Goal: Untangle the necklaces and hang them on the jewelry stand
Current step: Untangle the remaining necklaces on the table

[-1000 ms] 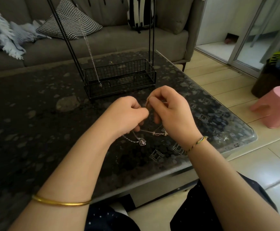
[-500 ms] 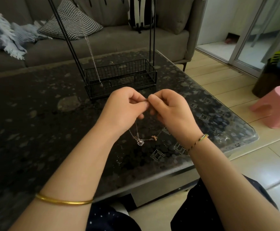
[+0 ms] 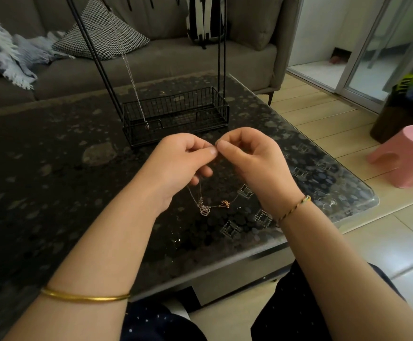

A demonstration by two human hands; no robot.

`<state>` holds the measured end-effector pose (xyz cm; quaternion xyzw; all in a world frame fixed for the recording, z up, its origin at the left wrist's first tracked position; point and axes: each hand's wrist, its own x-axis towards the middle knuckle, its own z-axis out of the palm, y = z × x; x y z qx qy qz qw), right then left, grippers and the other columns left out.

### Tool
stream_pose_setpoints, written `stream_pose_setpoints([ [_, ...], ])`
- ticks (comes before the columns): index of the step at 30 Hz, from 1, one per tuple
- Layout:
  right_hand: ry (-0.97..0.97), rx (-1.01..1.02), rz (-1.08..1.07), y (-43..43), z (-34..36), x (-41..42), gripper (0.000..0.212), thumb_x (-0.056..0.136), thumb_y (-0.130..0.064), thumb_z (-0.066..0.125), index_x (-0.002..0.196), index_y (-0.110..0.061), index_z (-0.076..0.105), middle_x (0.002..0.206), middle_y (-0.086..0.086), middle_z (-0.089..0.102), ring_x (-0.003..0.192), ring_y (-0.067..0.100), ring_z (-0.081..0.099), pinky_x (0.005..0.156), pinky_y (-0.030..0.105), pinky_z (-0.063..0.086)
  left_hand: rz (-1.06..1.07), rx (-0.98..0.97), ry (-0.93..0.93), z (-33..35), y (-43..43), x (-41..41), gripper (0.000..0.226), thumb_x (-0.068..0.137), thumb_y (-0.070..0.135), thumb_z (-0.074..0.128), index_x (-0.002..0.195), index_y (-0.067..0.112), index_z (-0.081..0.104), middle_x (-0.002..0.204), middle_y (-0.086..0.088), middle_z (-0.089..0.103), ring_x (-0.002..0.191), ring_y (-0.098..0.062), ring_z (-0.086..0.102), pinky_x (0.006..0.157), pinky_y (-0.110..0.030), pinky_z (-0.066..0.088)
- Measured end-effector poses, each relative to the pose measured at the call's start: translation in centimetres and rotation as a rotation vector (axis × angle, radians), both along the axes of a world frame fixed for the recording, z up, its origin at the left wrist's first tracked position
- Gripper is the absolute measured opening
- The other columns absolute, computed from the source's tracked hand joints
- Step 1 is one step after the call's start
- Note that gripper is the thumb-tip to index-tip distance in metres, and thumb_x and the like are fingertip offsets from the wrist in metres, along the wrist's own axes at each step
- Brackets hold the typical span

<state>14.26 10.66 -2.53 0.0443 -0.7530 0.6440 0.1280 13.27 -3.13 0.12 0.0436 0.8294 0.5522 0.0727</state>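
My left hand (image 3: 178, 166) and my right hand (image 3: 252, 161) meet fingertip to fingertip above the table, each pinching the fine chains of the tangled necklaces (image 3: 209, 204). The chains hang down between my hands, with a silver heart pendant (image 3: 204, 210) and a rose-gold pendant (image 3: 225, 204) dangling just above the tabletop. Behind my hands stands the black wire jewelry stand (image 3: 176, 114) with a basket base and tall rods. One silver necklace (image 3: 133, 80) hangs from its top, which is out of frame, down to the basket.
The dark speckled glass table (image 3: 53, 168) ends at a rounded corner on the right. A grey sofa (image 3: 176, 60) with a checked cushion (image 3: 102, 35) and a blue throw (image 3: 8, 55) lies behind. A pink stool (image 3: 407, 153) stands on the floor at right.
Both hands rose and moved slightly away from me, lifting the tangled chains. The pendants now hang freely below, and the hands' fingertips have come together.
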Motion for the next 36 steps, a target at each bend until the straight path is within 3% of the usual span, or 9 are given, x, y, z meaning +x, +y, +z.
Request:
stream_pose_setpoints([
  [6, -0.084, -0.151, 0.057, 0.02, 0.43, 0.34, 0.013, 0.094, -0.012, 0.055, 0.081, -0.013, 0.060, 0.072, 0.002, 0.059, 0.043, -0.001, 0.040, 0.041, 0.011, 0.031, 0.004, 0.141, -0.138, 0.60, 0.17, 0.19, 0.012, 0.095, 0.010, 0.054, 0.090, 0.014, 0.064, 0.074, 0.001, 0.065, 0.052, -0.003, 0.052, 0.048, -0.019, 0.040],
  [15, -0.074, -0.162, 0.056, 0.24, 0.56, 0.43, 0.014, 0.095, -0.014, 0.054, 0.084, -0.009, 0.061, 0.057, 0.001, 0.053, 0.038, 0.000, 0.042, 0.041, 0.008, 0.032, -0.001, 0.046, -0.161, 0.47, -0.12, 0.20, 0.017, 0.090, 0.004, 0.058, 0.095, 0.019, 0.066, 0.087, -0.001, 0.066, 0.063, -0.006, 0.058, 0.050, -0.020, 0.042],
  [22, -0.099, -0.126, 0.041, 0.18, 0.61, 0.43, 0.014, 0.091, -0.018, 0.061, 0.078, -0.012, 0.064, 0.055, -0.007, 0.051, 0.039, -0.002, 0.043, 0.041, 0.008, 0.032, 0.025, 0.074, -0.009, 0.31, 0.11, 0.44, 0.005, 0.088, 0.016, 0.067, 0.091, 0.021, 0.068, 0.083, 0.003, 0.070, 0.061, 0.002, 0.062, 0.051, -0.018, 0.045],
  [29, -0.112, -0.116, 0.052, 0.06, 0.33, 0.27, 0.020, 0.093, -0.022, 0.057, 0.075, -0.015, 0.065, 0.056, -0.007, 0.051, 0.040, -0.001, 0.040, 0.041, 0.009, 0.030, 0.037, 0.042, 0.202, 0.22, 0.53, 0.49, 0.014, 0.086, 0.009, 0.069, 0.085, 0.021, 0.060, 0.074, 0.004, 0.065, 0.056, 0.002, 0.060, 0.045, -0.014, 0.042],
  [36, -0.106, -0.144, 0.080, 0.08, 0.29, 0.26, 0.017, 0.093, -0.018, 0.057, 0.078, -0.015, 0.063, 0.062, -0.004, 0.056, 0.040, -0.001, 0.041, 0.042, 0.009, 0.030, 0.061, 0.022, 0.232, 0.19, 0.42, 0.41, 0.011, 0.087, 0.011, 0.066, 0.082, 0.019, 0.062, 0.075, 0.004, 0.065, 0.055, 0.002, 0.058, 0.045, -0.014, 0.043],
])
